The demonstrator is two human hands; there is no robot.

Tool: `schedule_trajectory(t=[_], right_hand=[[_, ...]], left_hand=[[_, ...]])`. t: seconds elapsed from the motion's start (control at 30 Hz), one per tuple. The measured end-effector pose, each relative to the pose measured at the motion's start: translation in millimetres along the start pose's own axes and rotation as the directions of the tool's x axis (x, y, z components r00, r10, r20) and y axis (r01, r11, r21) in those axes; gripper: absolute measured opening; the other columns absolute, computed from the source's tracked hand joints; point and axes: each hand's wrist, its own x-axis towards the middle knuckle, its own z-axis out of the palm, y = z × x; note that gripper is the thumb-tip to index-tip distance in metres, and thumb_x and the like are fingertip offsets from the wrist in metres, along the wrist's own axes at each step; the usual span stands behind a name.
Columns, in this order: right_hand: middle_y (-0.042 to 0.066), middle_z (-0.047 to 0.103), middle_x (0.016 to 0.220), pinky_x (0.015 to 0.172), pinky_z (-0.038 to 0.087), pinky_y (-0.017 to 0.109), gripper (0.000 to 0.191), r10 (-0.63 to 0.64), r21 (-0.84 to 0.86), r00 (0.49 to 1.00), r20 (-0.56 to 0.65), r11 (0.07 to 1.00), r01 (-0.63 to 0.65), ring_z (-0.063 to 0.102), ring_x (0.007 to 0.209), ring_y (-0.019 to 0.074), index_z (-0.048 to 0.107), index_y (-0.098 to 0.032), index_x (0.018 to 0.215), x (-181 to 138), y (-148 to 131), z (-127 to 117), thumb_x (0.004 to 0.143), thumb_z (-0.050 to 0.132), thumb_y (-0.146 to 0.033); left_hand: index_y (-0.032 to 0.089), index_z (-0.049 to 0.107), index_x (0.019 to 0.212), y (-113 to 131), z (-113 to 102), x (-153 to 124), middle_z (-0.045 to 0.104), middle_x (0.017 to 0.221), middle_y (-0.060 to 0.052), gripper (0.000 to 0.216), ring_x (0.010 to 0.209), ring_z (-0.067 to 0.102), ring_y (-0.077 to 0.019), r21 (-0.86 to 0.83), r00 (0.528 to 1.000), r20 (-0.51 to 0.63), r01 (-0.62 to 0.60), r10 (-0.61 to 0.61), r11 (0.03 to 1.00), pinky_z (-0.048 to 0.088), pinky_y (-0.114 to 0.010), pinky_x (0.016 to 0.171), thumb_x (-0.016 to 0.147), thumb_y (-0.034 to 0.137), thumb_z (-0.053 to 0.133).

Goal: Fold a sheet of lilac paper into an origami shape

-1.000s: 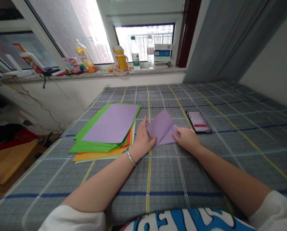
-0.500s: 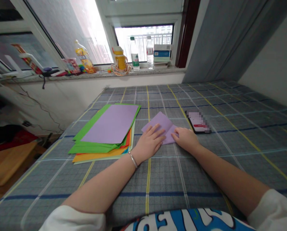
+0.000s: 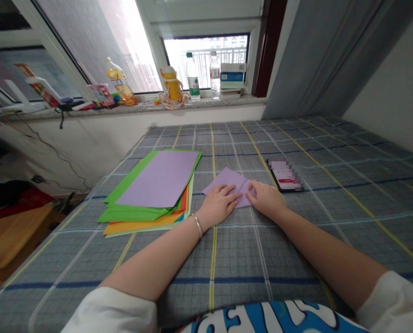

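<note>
A folded lilac paper [image 3: 229, 180] lies flat on the grey checked bedsheet [image 3: 296, 240]. My left hand [image 3: 219, 205] rests palm down on its near left part, fingers stretched flat over the fold. My right hand [image 3: 267, 199] presses on the paper's near right corner, its fingers curled downward with their tips on the sheet of paper. A silver bangle circles my left wrist.
A stack of coloured paper sheets [image 3: 154, 187], lilac on top over green and orange, lies to the left. A phone [image 3: 285, 175] sits to the right of the folded paper. The windowsill [image 3: 140, 106] carries bottles, a yellow cup and boxes. The bed's left edge drops to the floor.
The raised flap of the lilac paper has been folded down flat. My left hand moved from the paper's left edge onto its top and now presses it down. My right hand hardly moved.
</note>
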Motion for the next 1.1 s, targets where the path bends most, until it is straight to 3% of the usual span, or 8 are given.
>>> schedule_trajectory(t=[0.27, 0.47, 0.7, 0.93, 1.1], right_hand=[[0.004, 0.063, 0.100, 0.074, 0.040, 0.028, 0.031, -0.080, 0.042, 0.997, 0.019, 0.996, 0.080, 0.060, 0.089, 0.0187, 0.067, -0.033, 0.116, -2.4, -0.4, -2.2, 0.092, 0.048, -0.034], [0.005, 0.063, 0.097, 0.080, 0.042, 0.029, 0.031, -0.093, 0.032, 0.996, 0.001, 0.995, 0.093, 0.059, 0.095, 0.0200, 0.069, -0.032, 0.115, -3.3, -0.2, -1.2, 0.092, 0.048, -0.035], [0.006, 0.063, 0.099, 0.082, 0.043, 0.031, 0.036, -0.100, 0.034, 0.995, 0.004, 0.994, 0.100, 0.058, 0.093, 0.0212, 0.069, -0.035, 0.116, -4.4, 0.3, -1.0, 0.087, 0.055, -0.052], [0.006, 0.061, 0.102, 0.083, 0.043, 0.033, 0.053, -0.116, 0.043, 0.992, 0.041, 0.993, 0.114, 0.059, 0.092, 0.0216, 0.068, -0.036, 0.117, -1.4, 6.1, -0.5, 0.074, 0.063, -0.066], [0.006, 0.062, 0.104, 0.085, 0.044, 0.033, 0.056, -0.143, 0.061, 0.988, 0.058, 0.988, 0.139, 0.060, 0.093, 0.0215, 0.067, -0.034, 0.119, 0.4, 9.1, -1.8, 0.072, 0.067, -0.064]], left_hand=[[0.034, 0.052, 0.135, 1.1, 1.7, 1.7, 0.049, 0.142, -0.003, 0.040, 0.125, 0.043, -0.0272, 0.025, 1.000, 0.019, 0.010, -0.011, 1.000, 0.034, -0.048, 0.107, 0.096, 0.037, 0.043], [0.033, 0.058, 0.128, 4.0, -0.9, 6.4, 0.052, 0.137, -0.002, 0.036, 0.121, 0.045, -0.0259, 0.015, 0.999, 0.013, 0.048, -0.048, 0.999, 0.036, -0.047, 0.105, 0.094, 0.036, 0.047], [0.031, 0.060, 0.126, 0.5, 1.8, 11.9, 0.052, 0.136, -0.006, 0.038, 0.123, 0.044, -0.0266, 0.000, 0.998, -0.013, 0.064, -0.064, 0.998, 0.033, -0.049, 0.108, 0.091, 0.045, 0.054], [0.038, 0.050, 0.136, -6.8, -4.7, 8.3, 0.045, 0.145, -0.007, 0.052, 0.133, 0.036, -0.0332, 0.022, 0.995, 0.092, 0.040, -0.042, 0.999, 0.025, -0.061, 0.109, 0.087, 0.054, 0.056], [0.040, 0.045, 0.138, -17.7, -8.8, 7.7, 0.038, 0.151, -0.005, 0.057, 0.140, 0.027, -0.0352, 0.003, 0.982, 0.183, 0.036, -0.036, 0.999, 0.019, -0.067, 0.108, 0.085, 0.054, 0.059]])
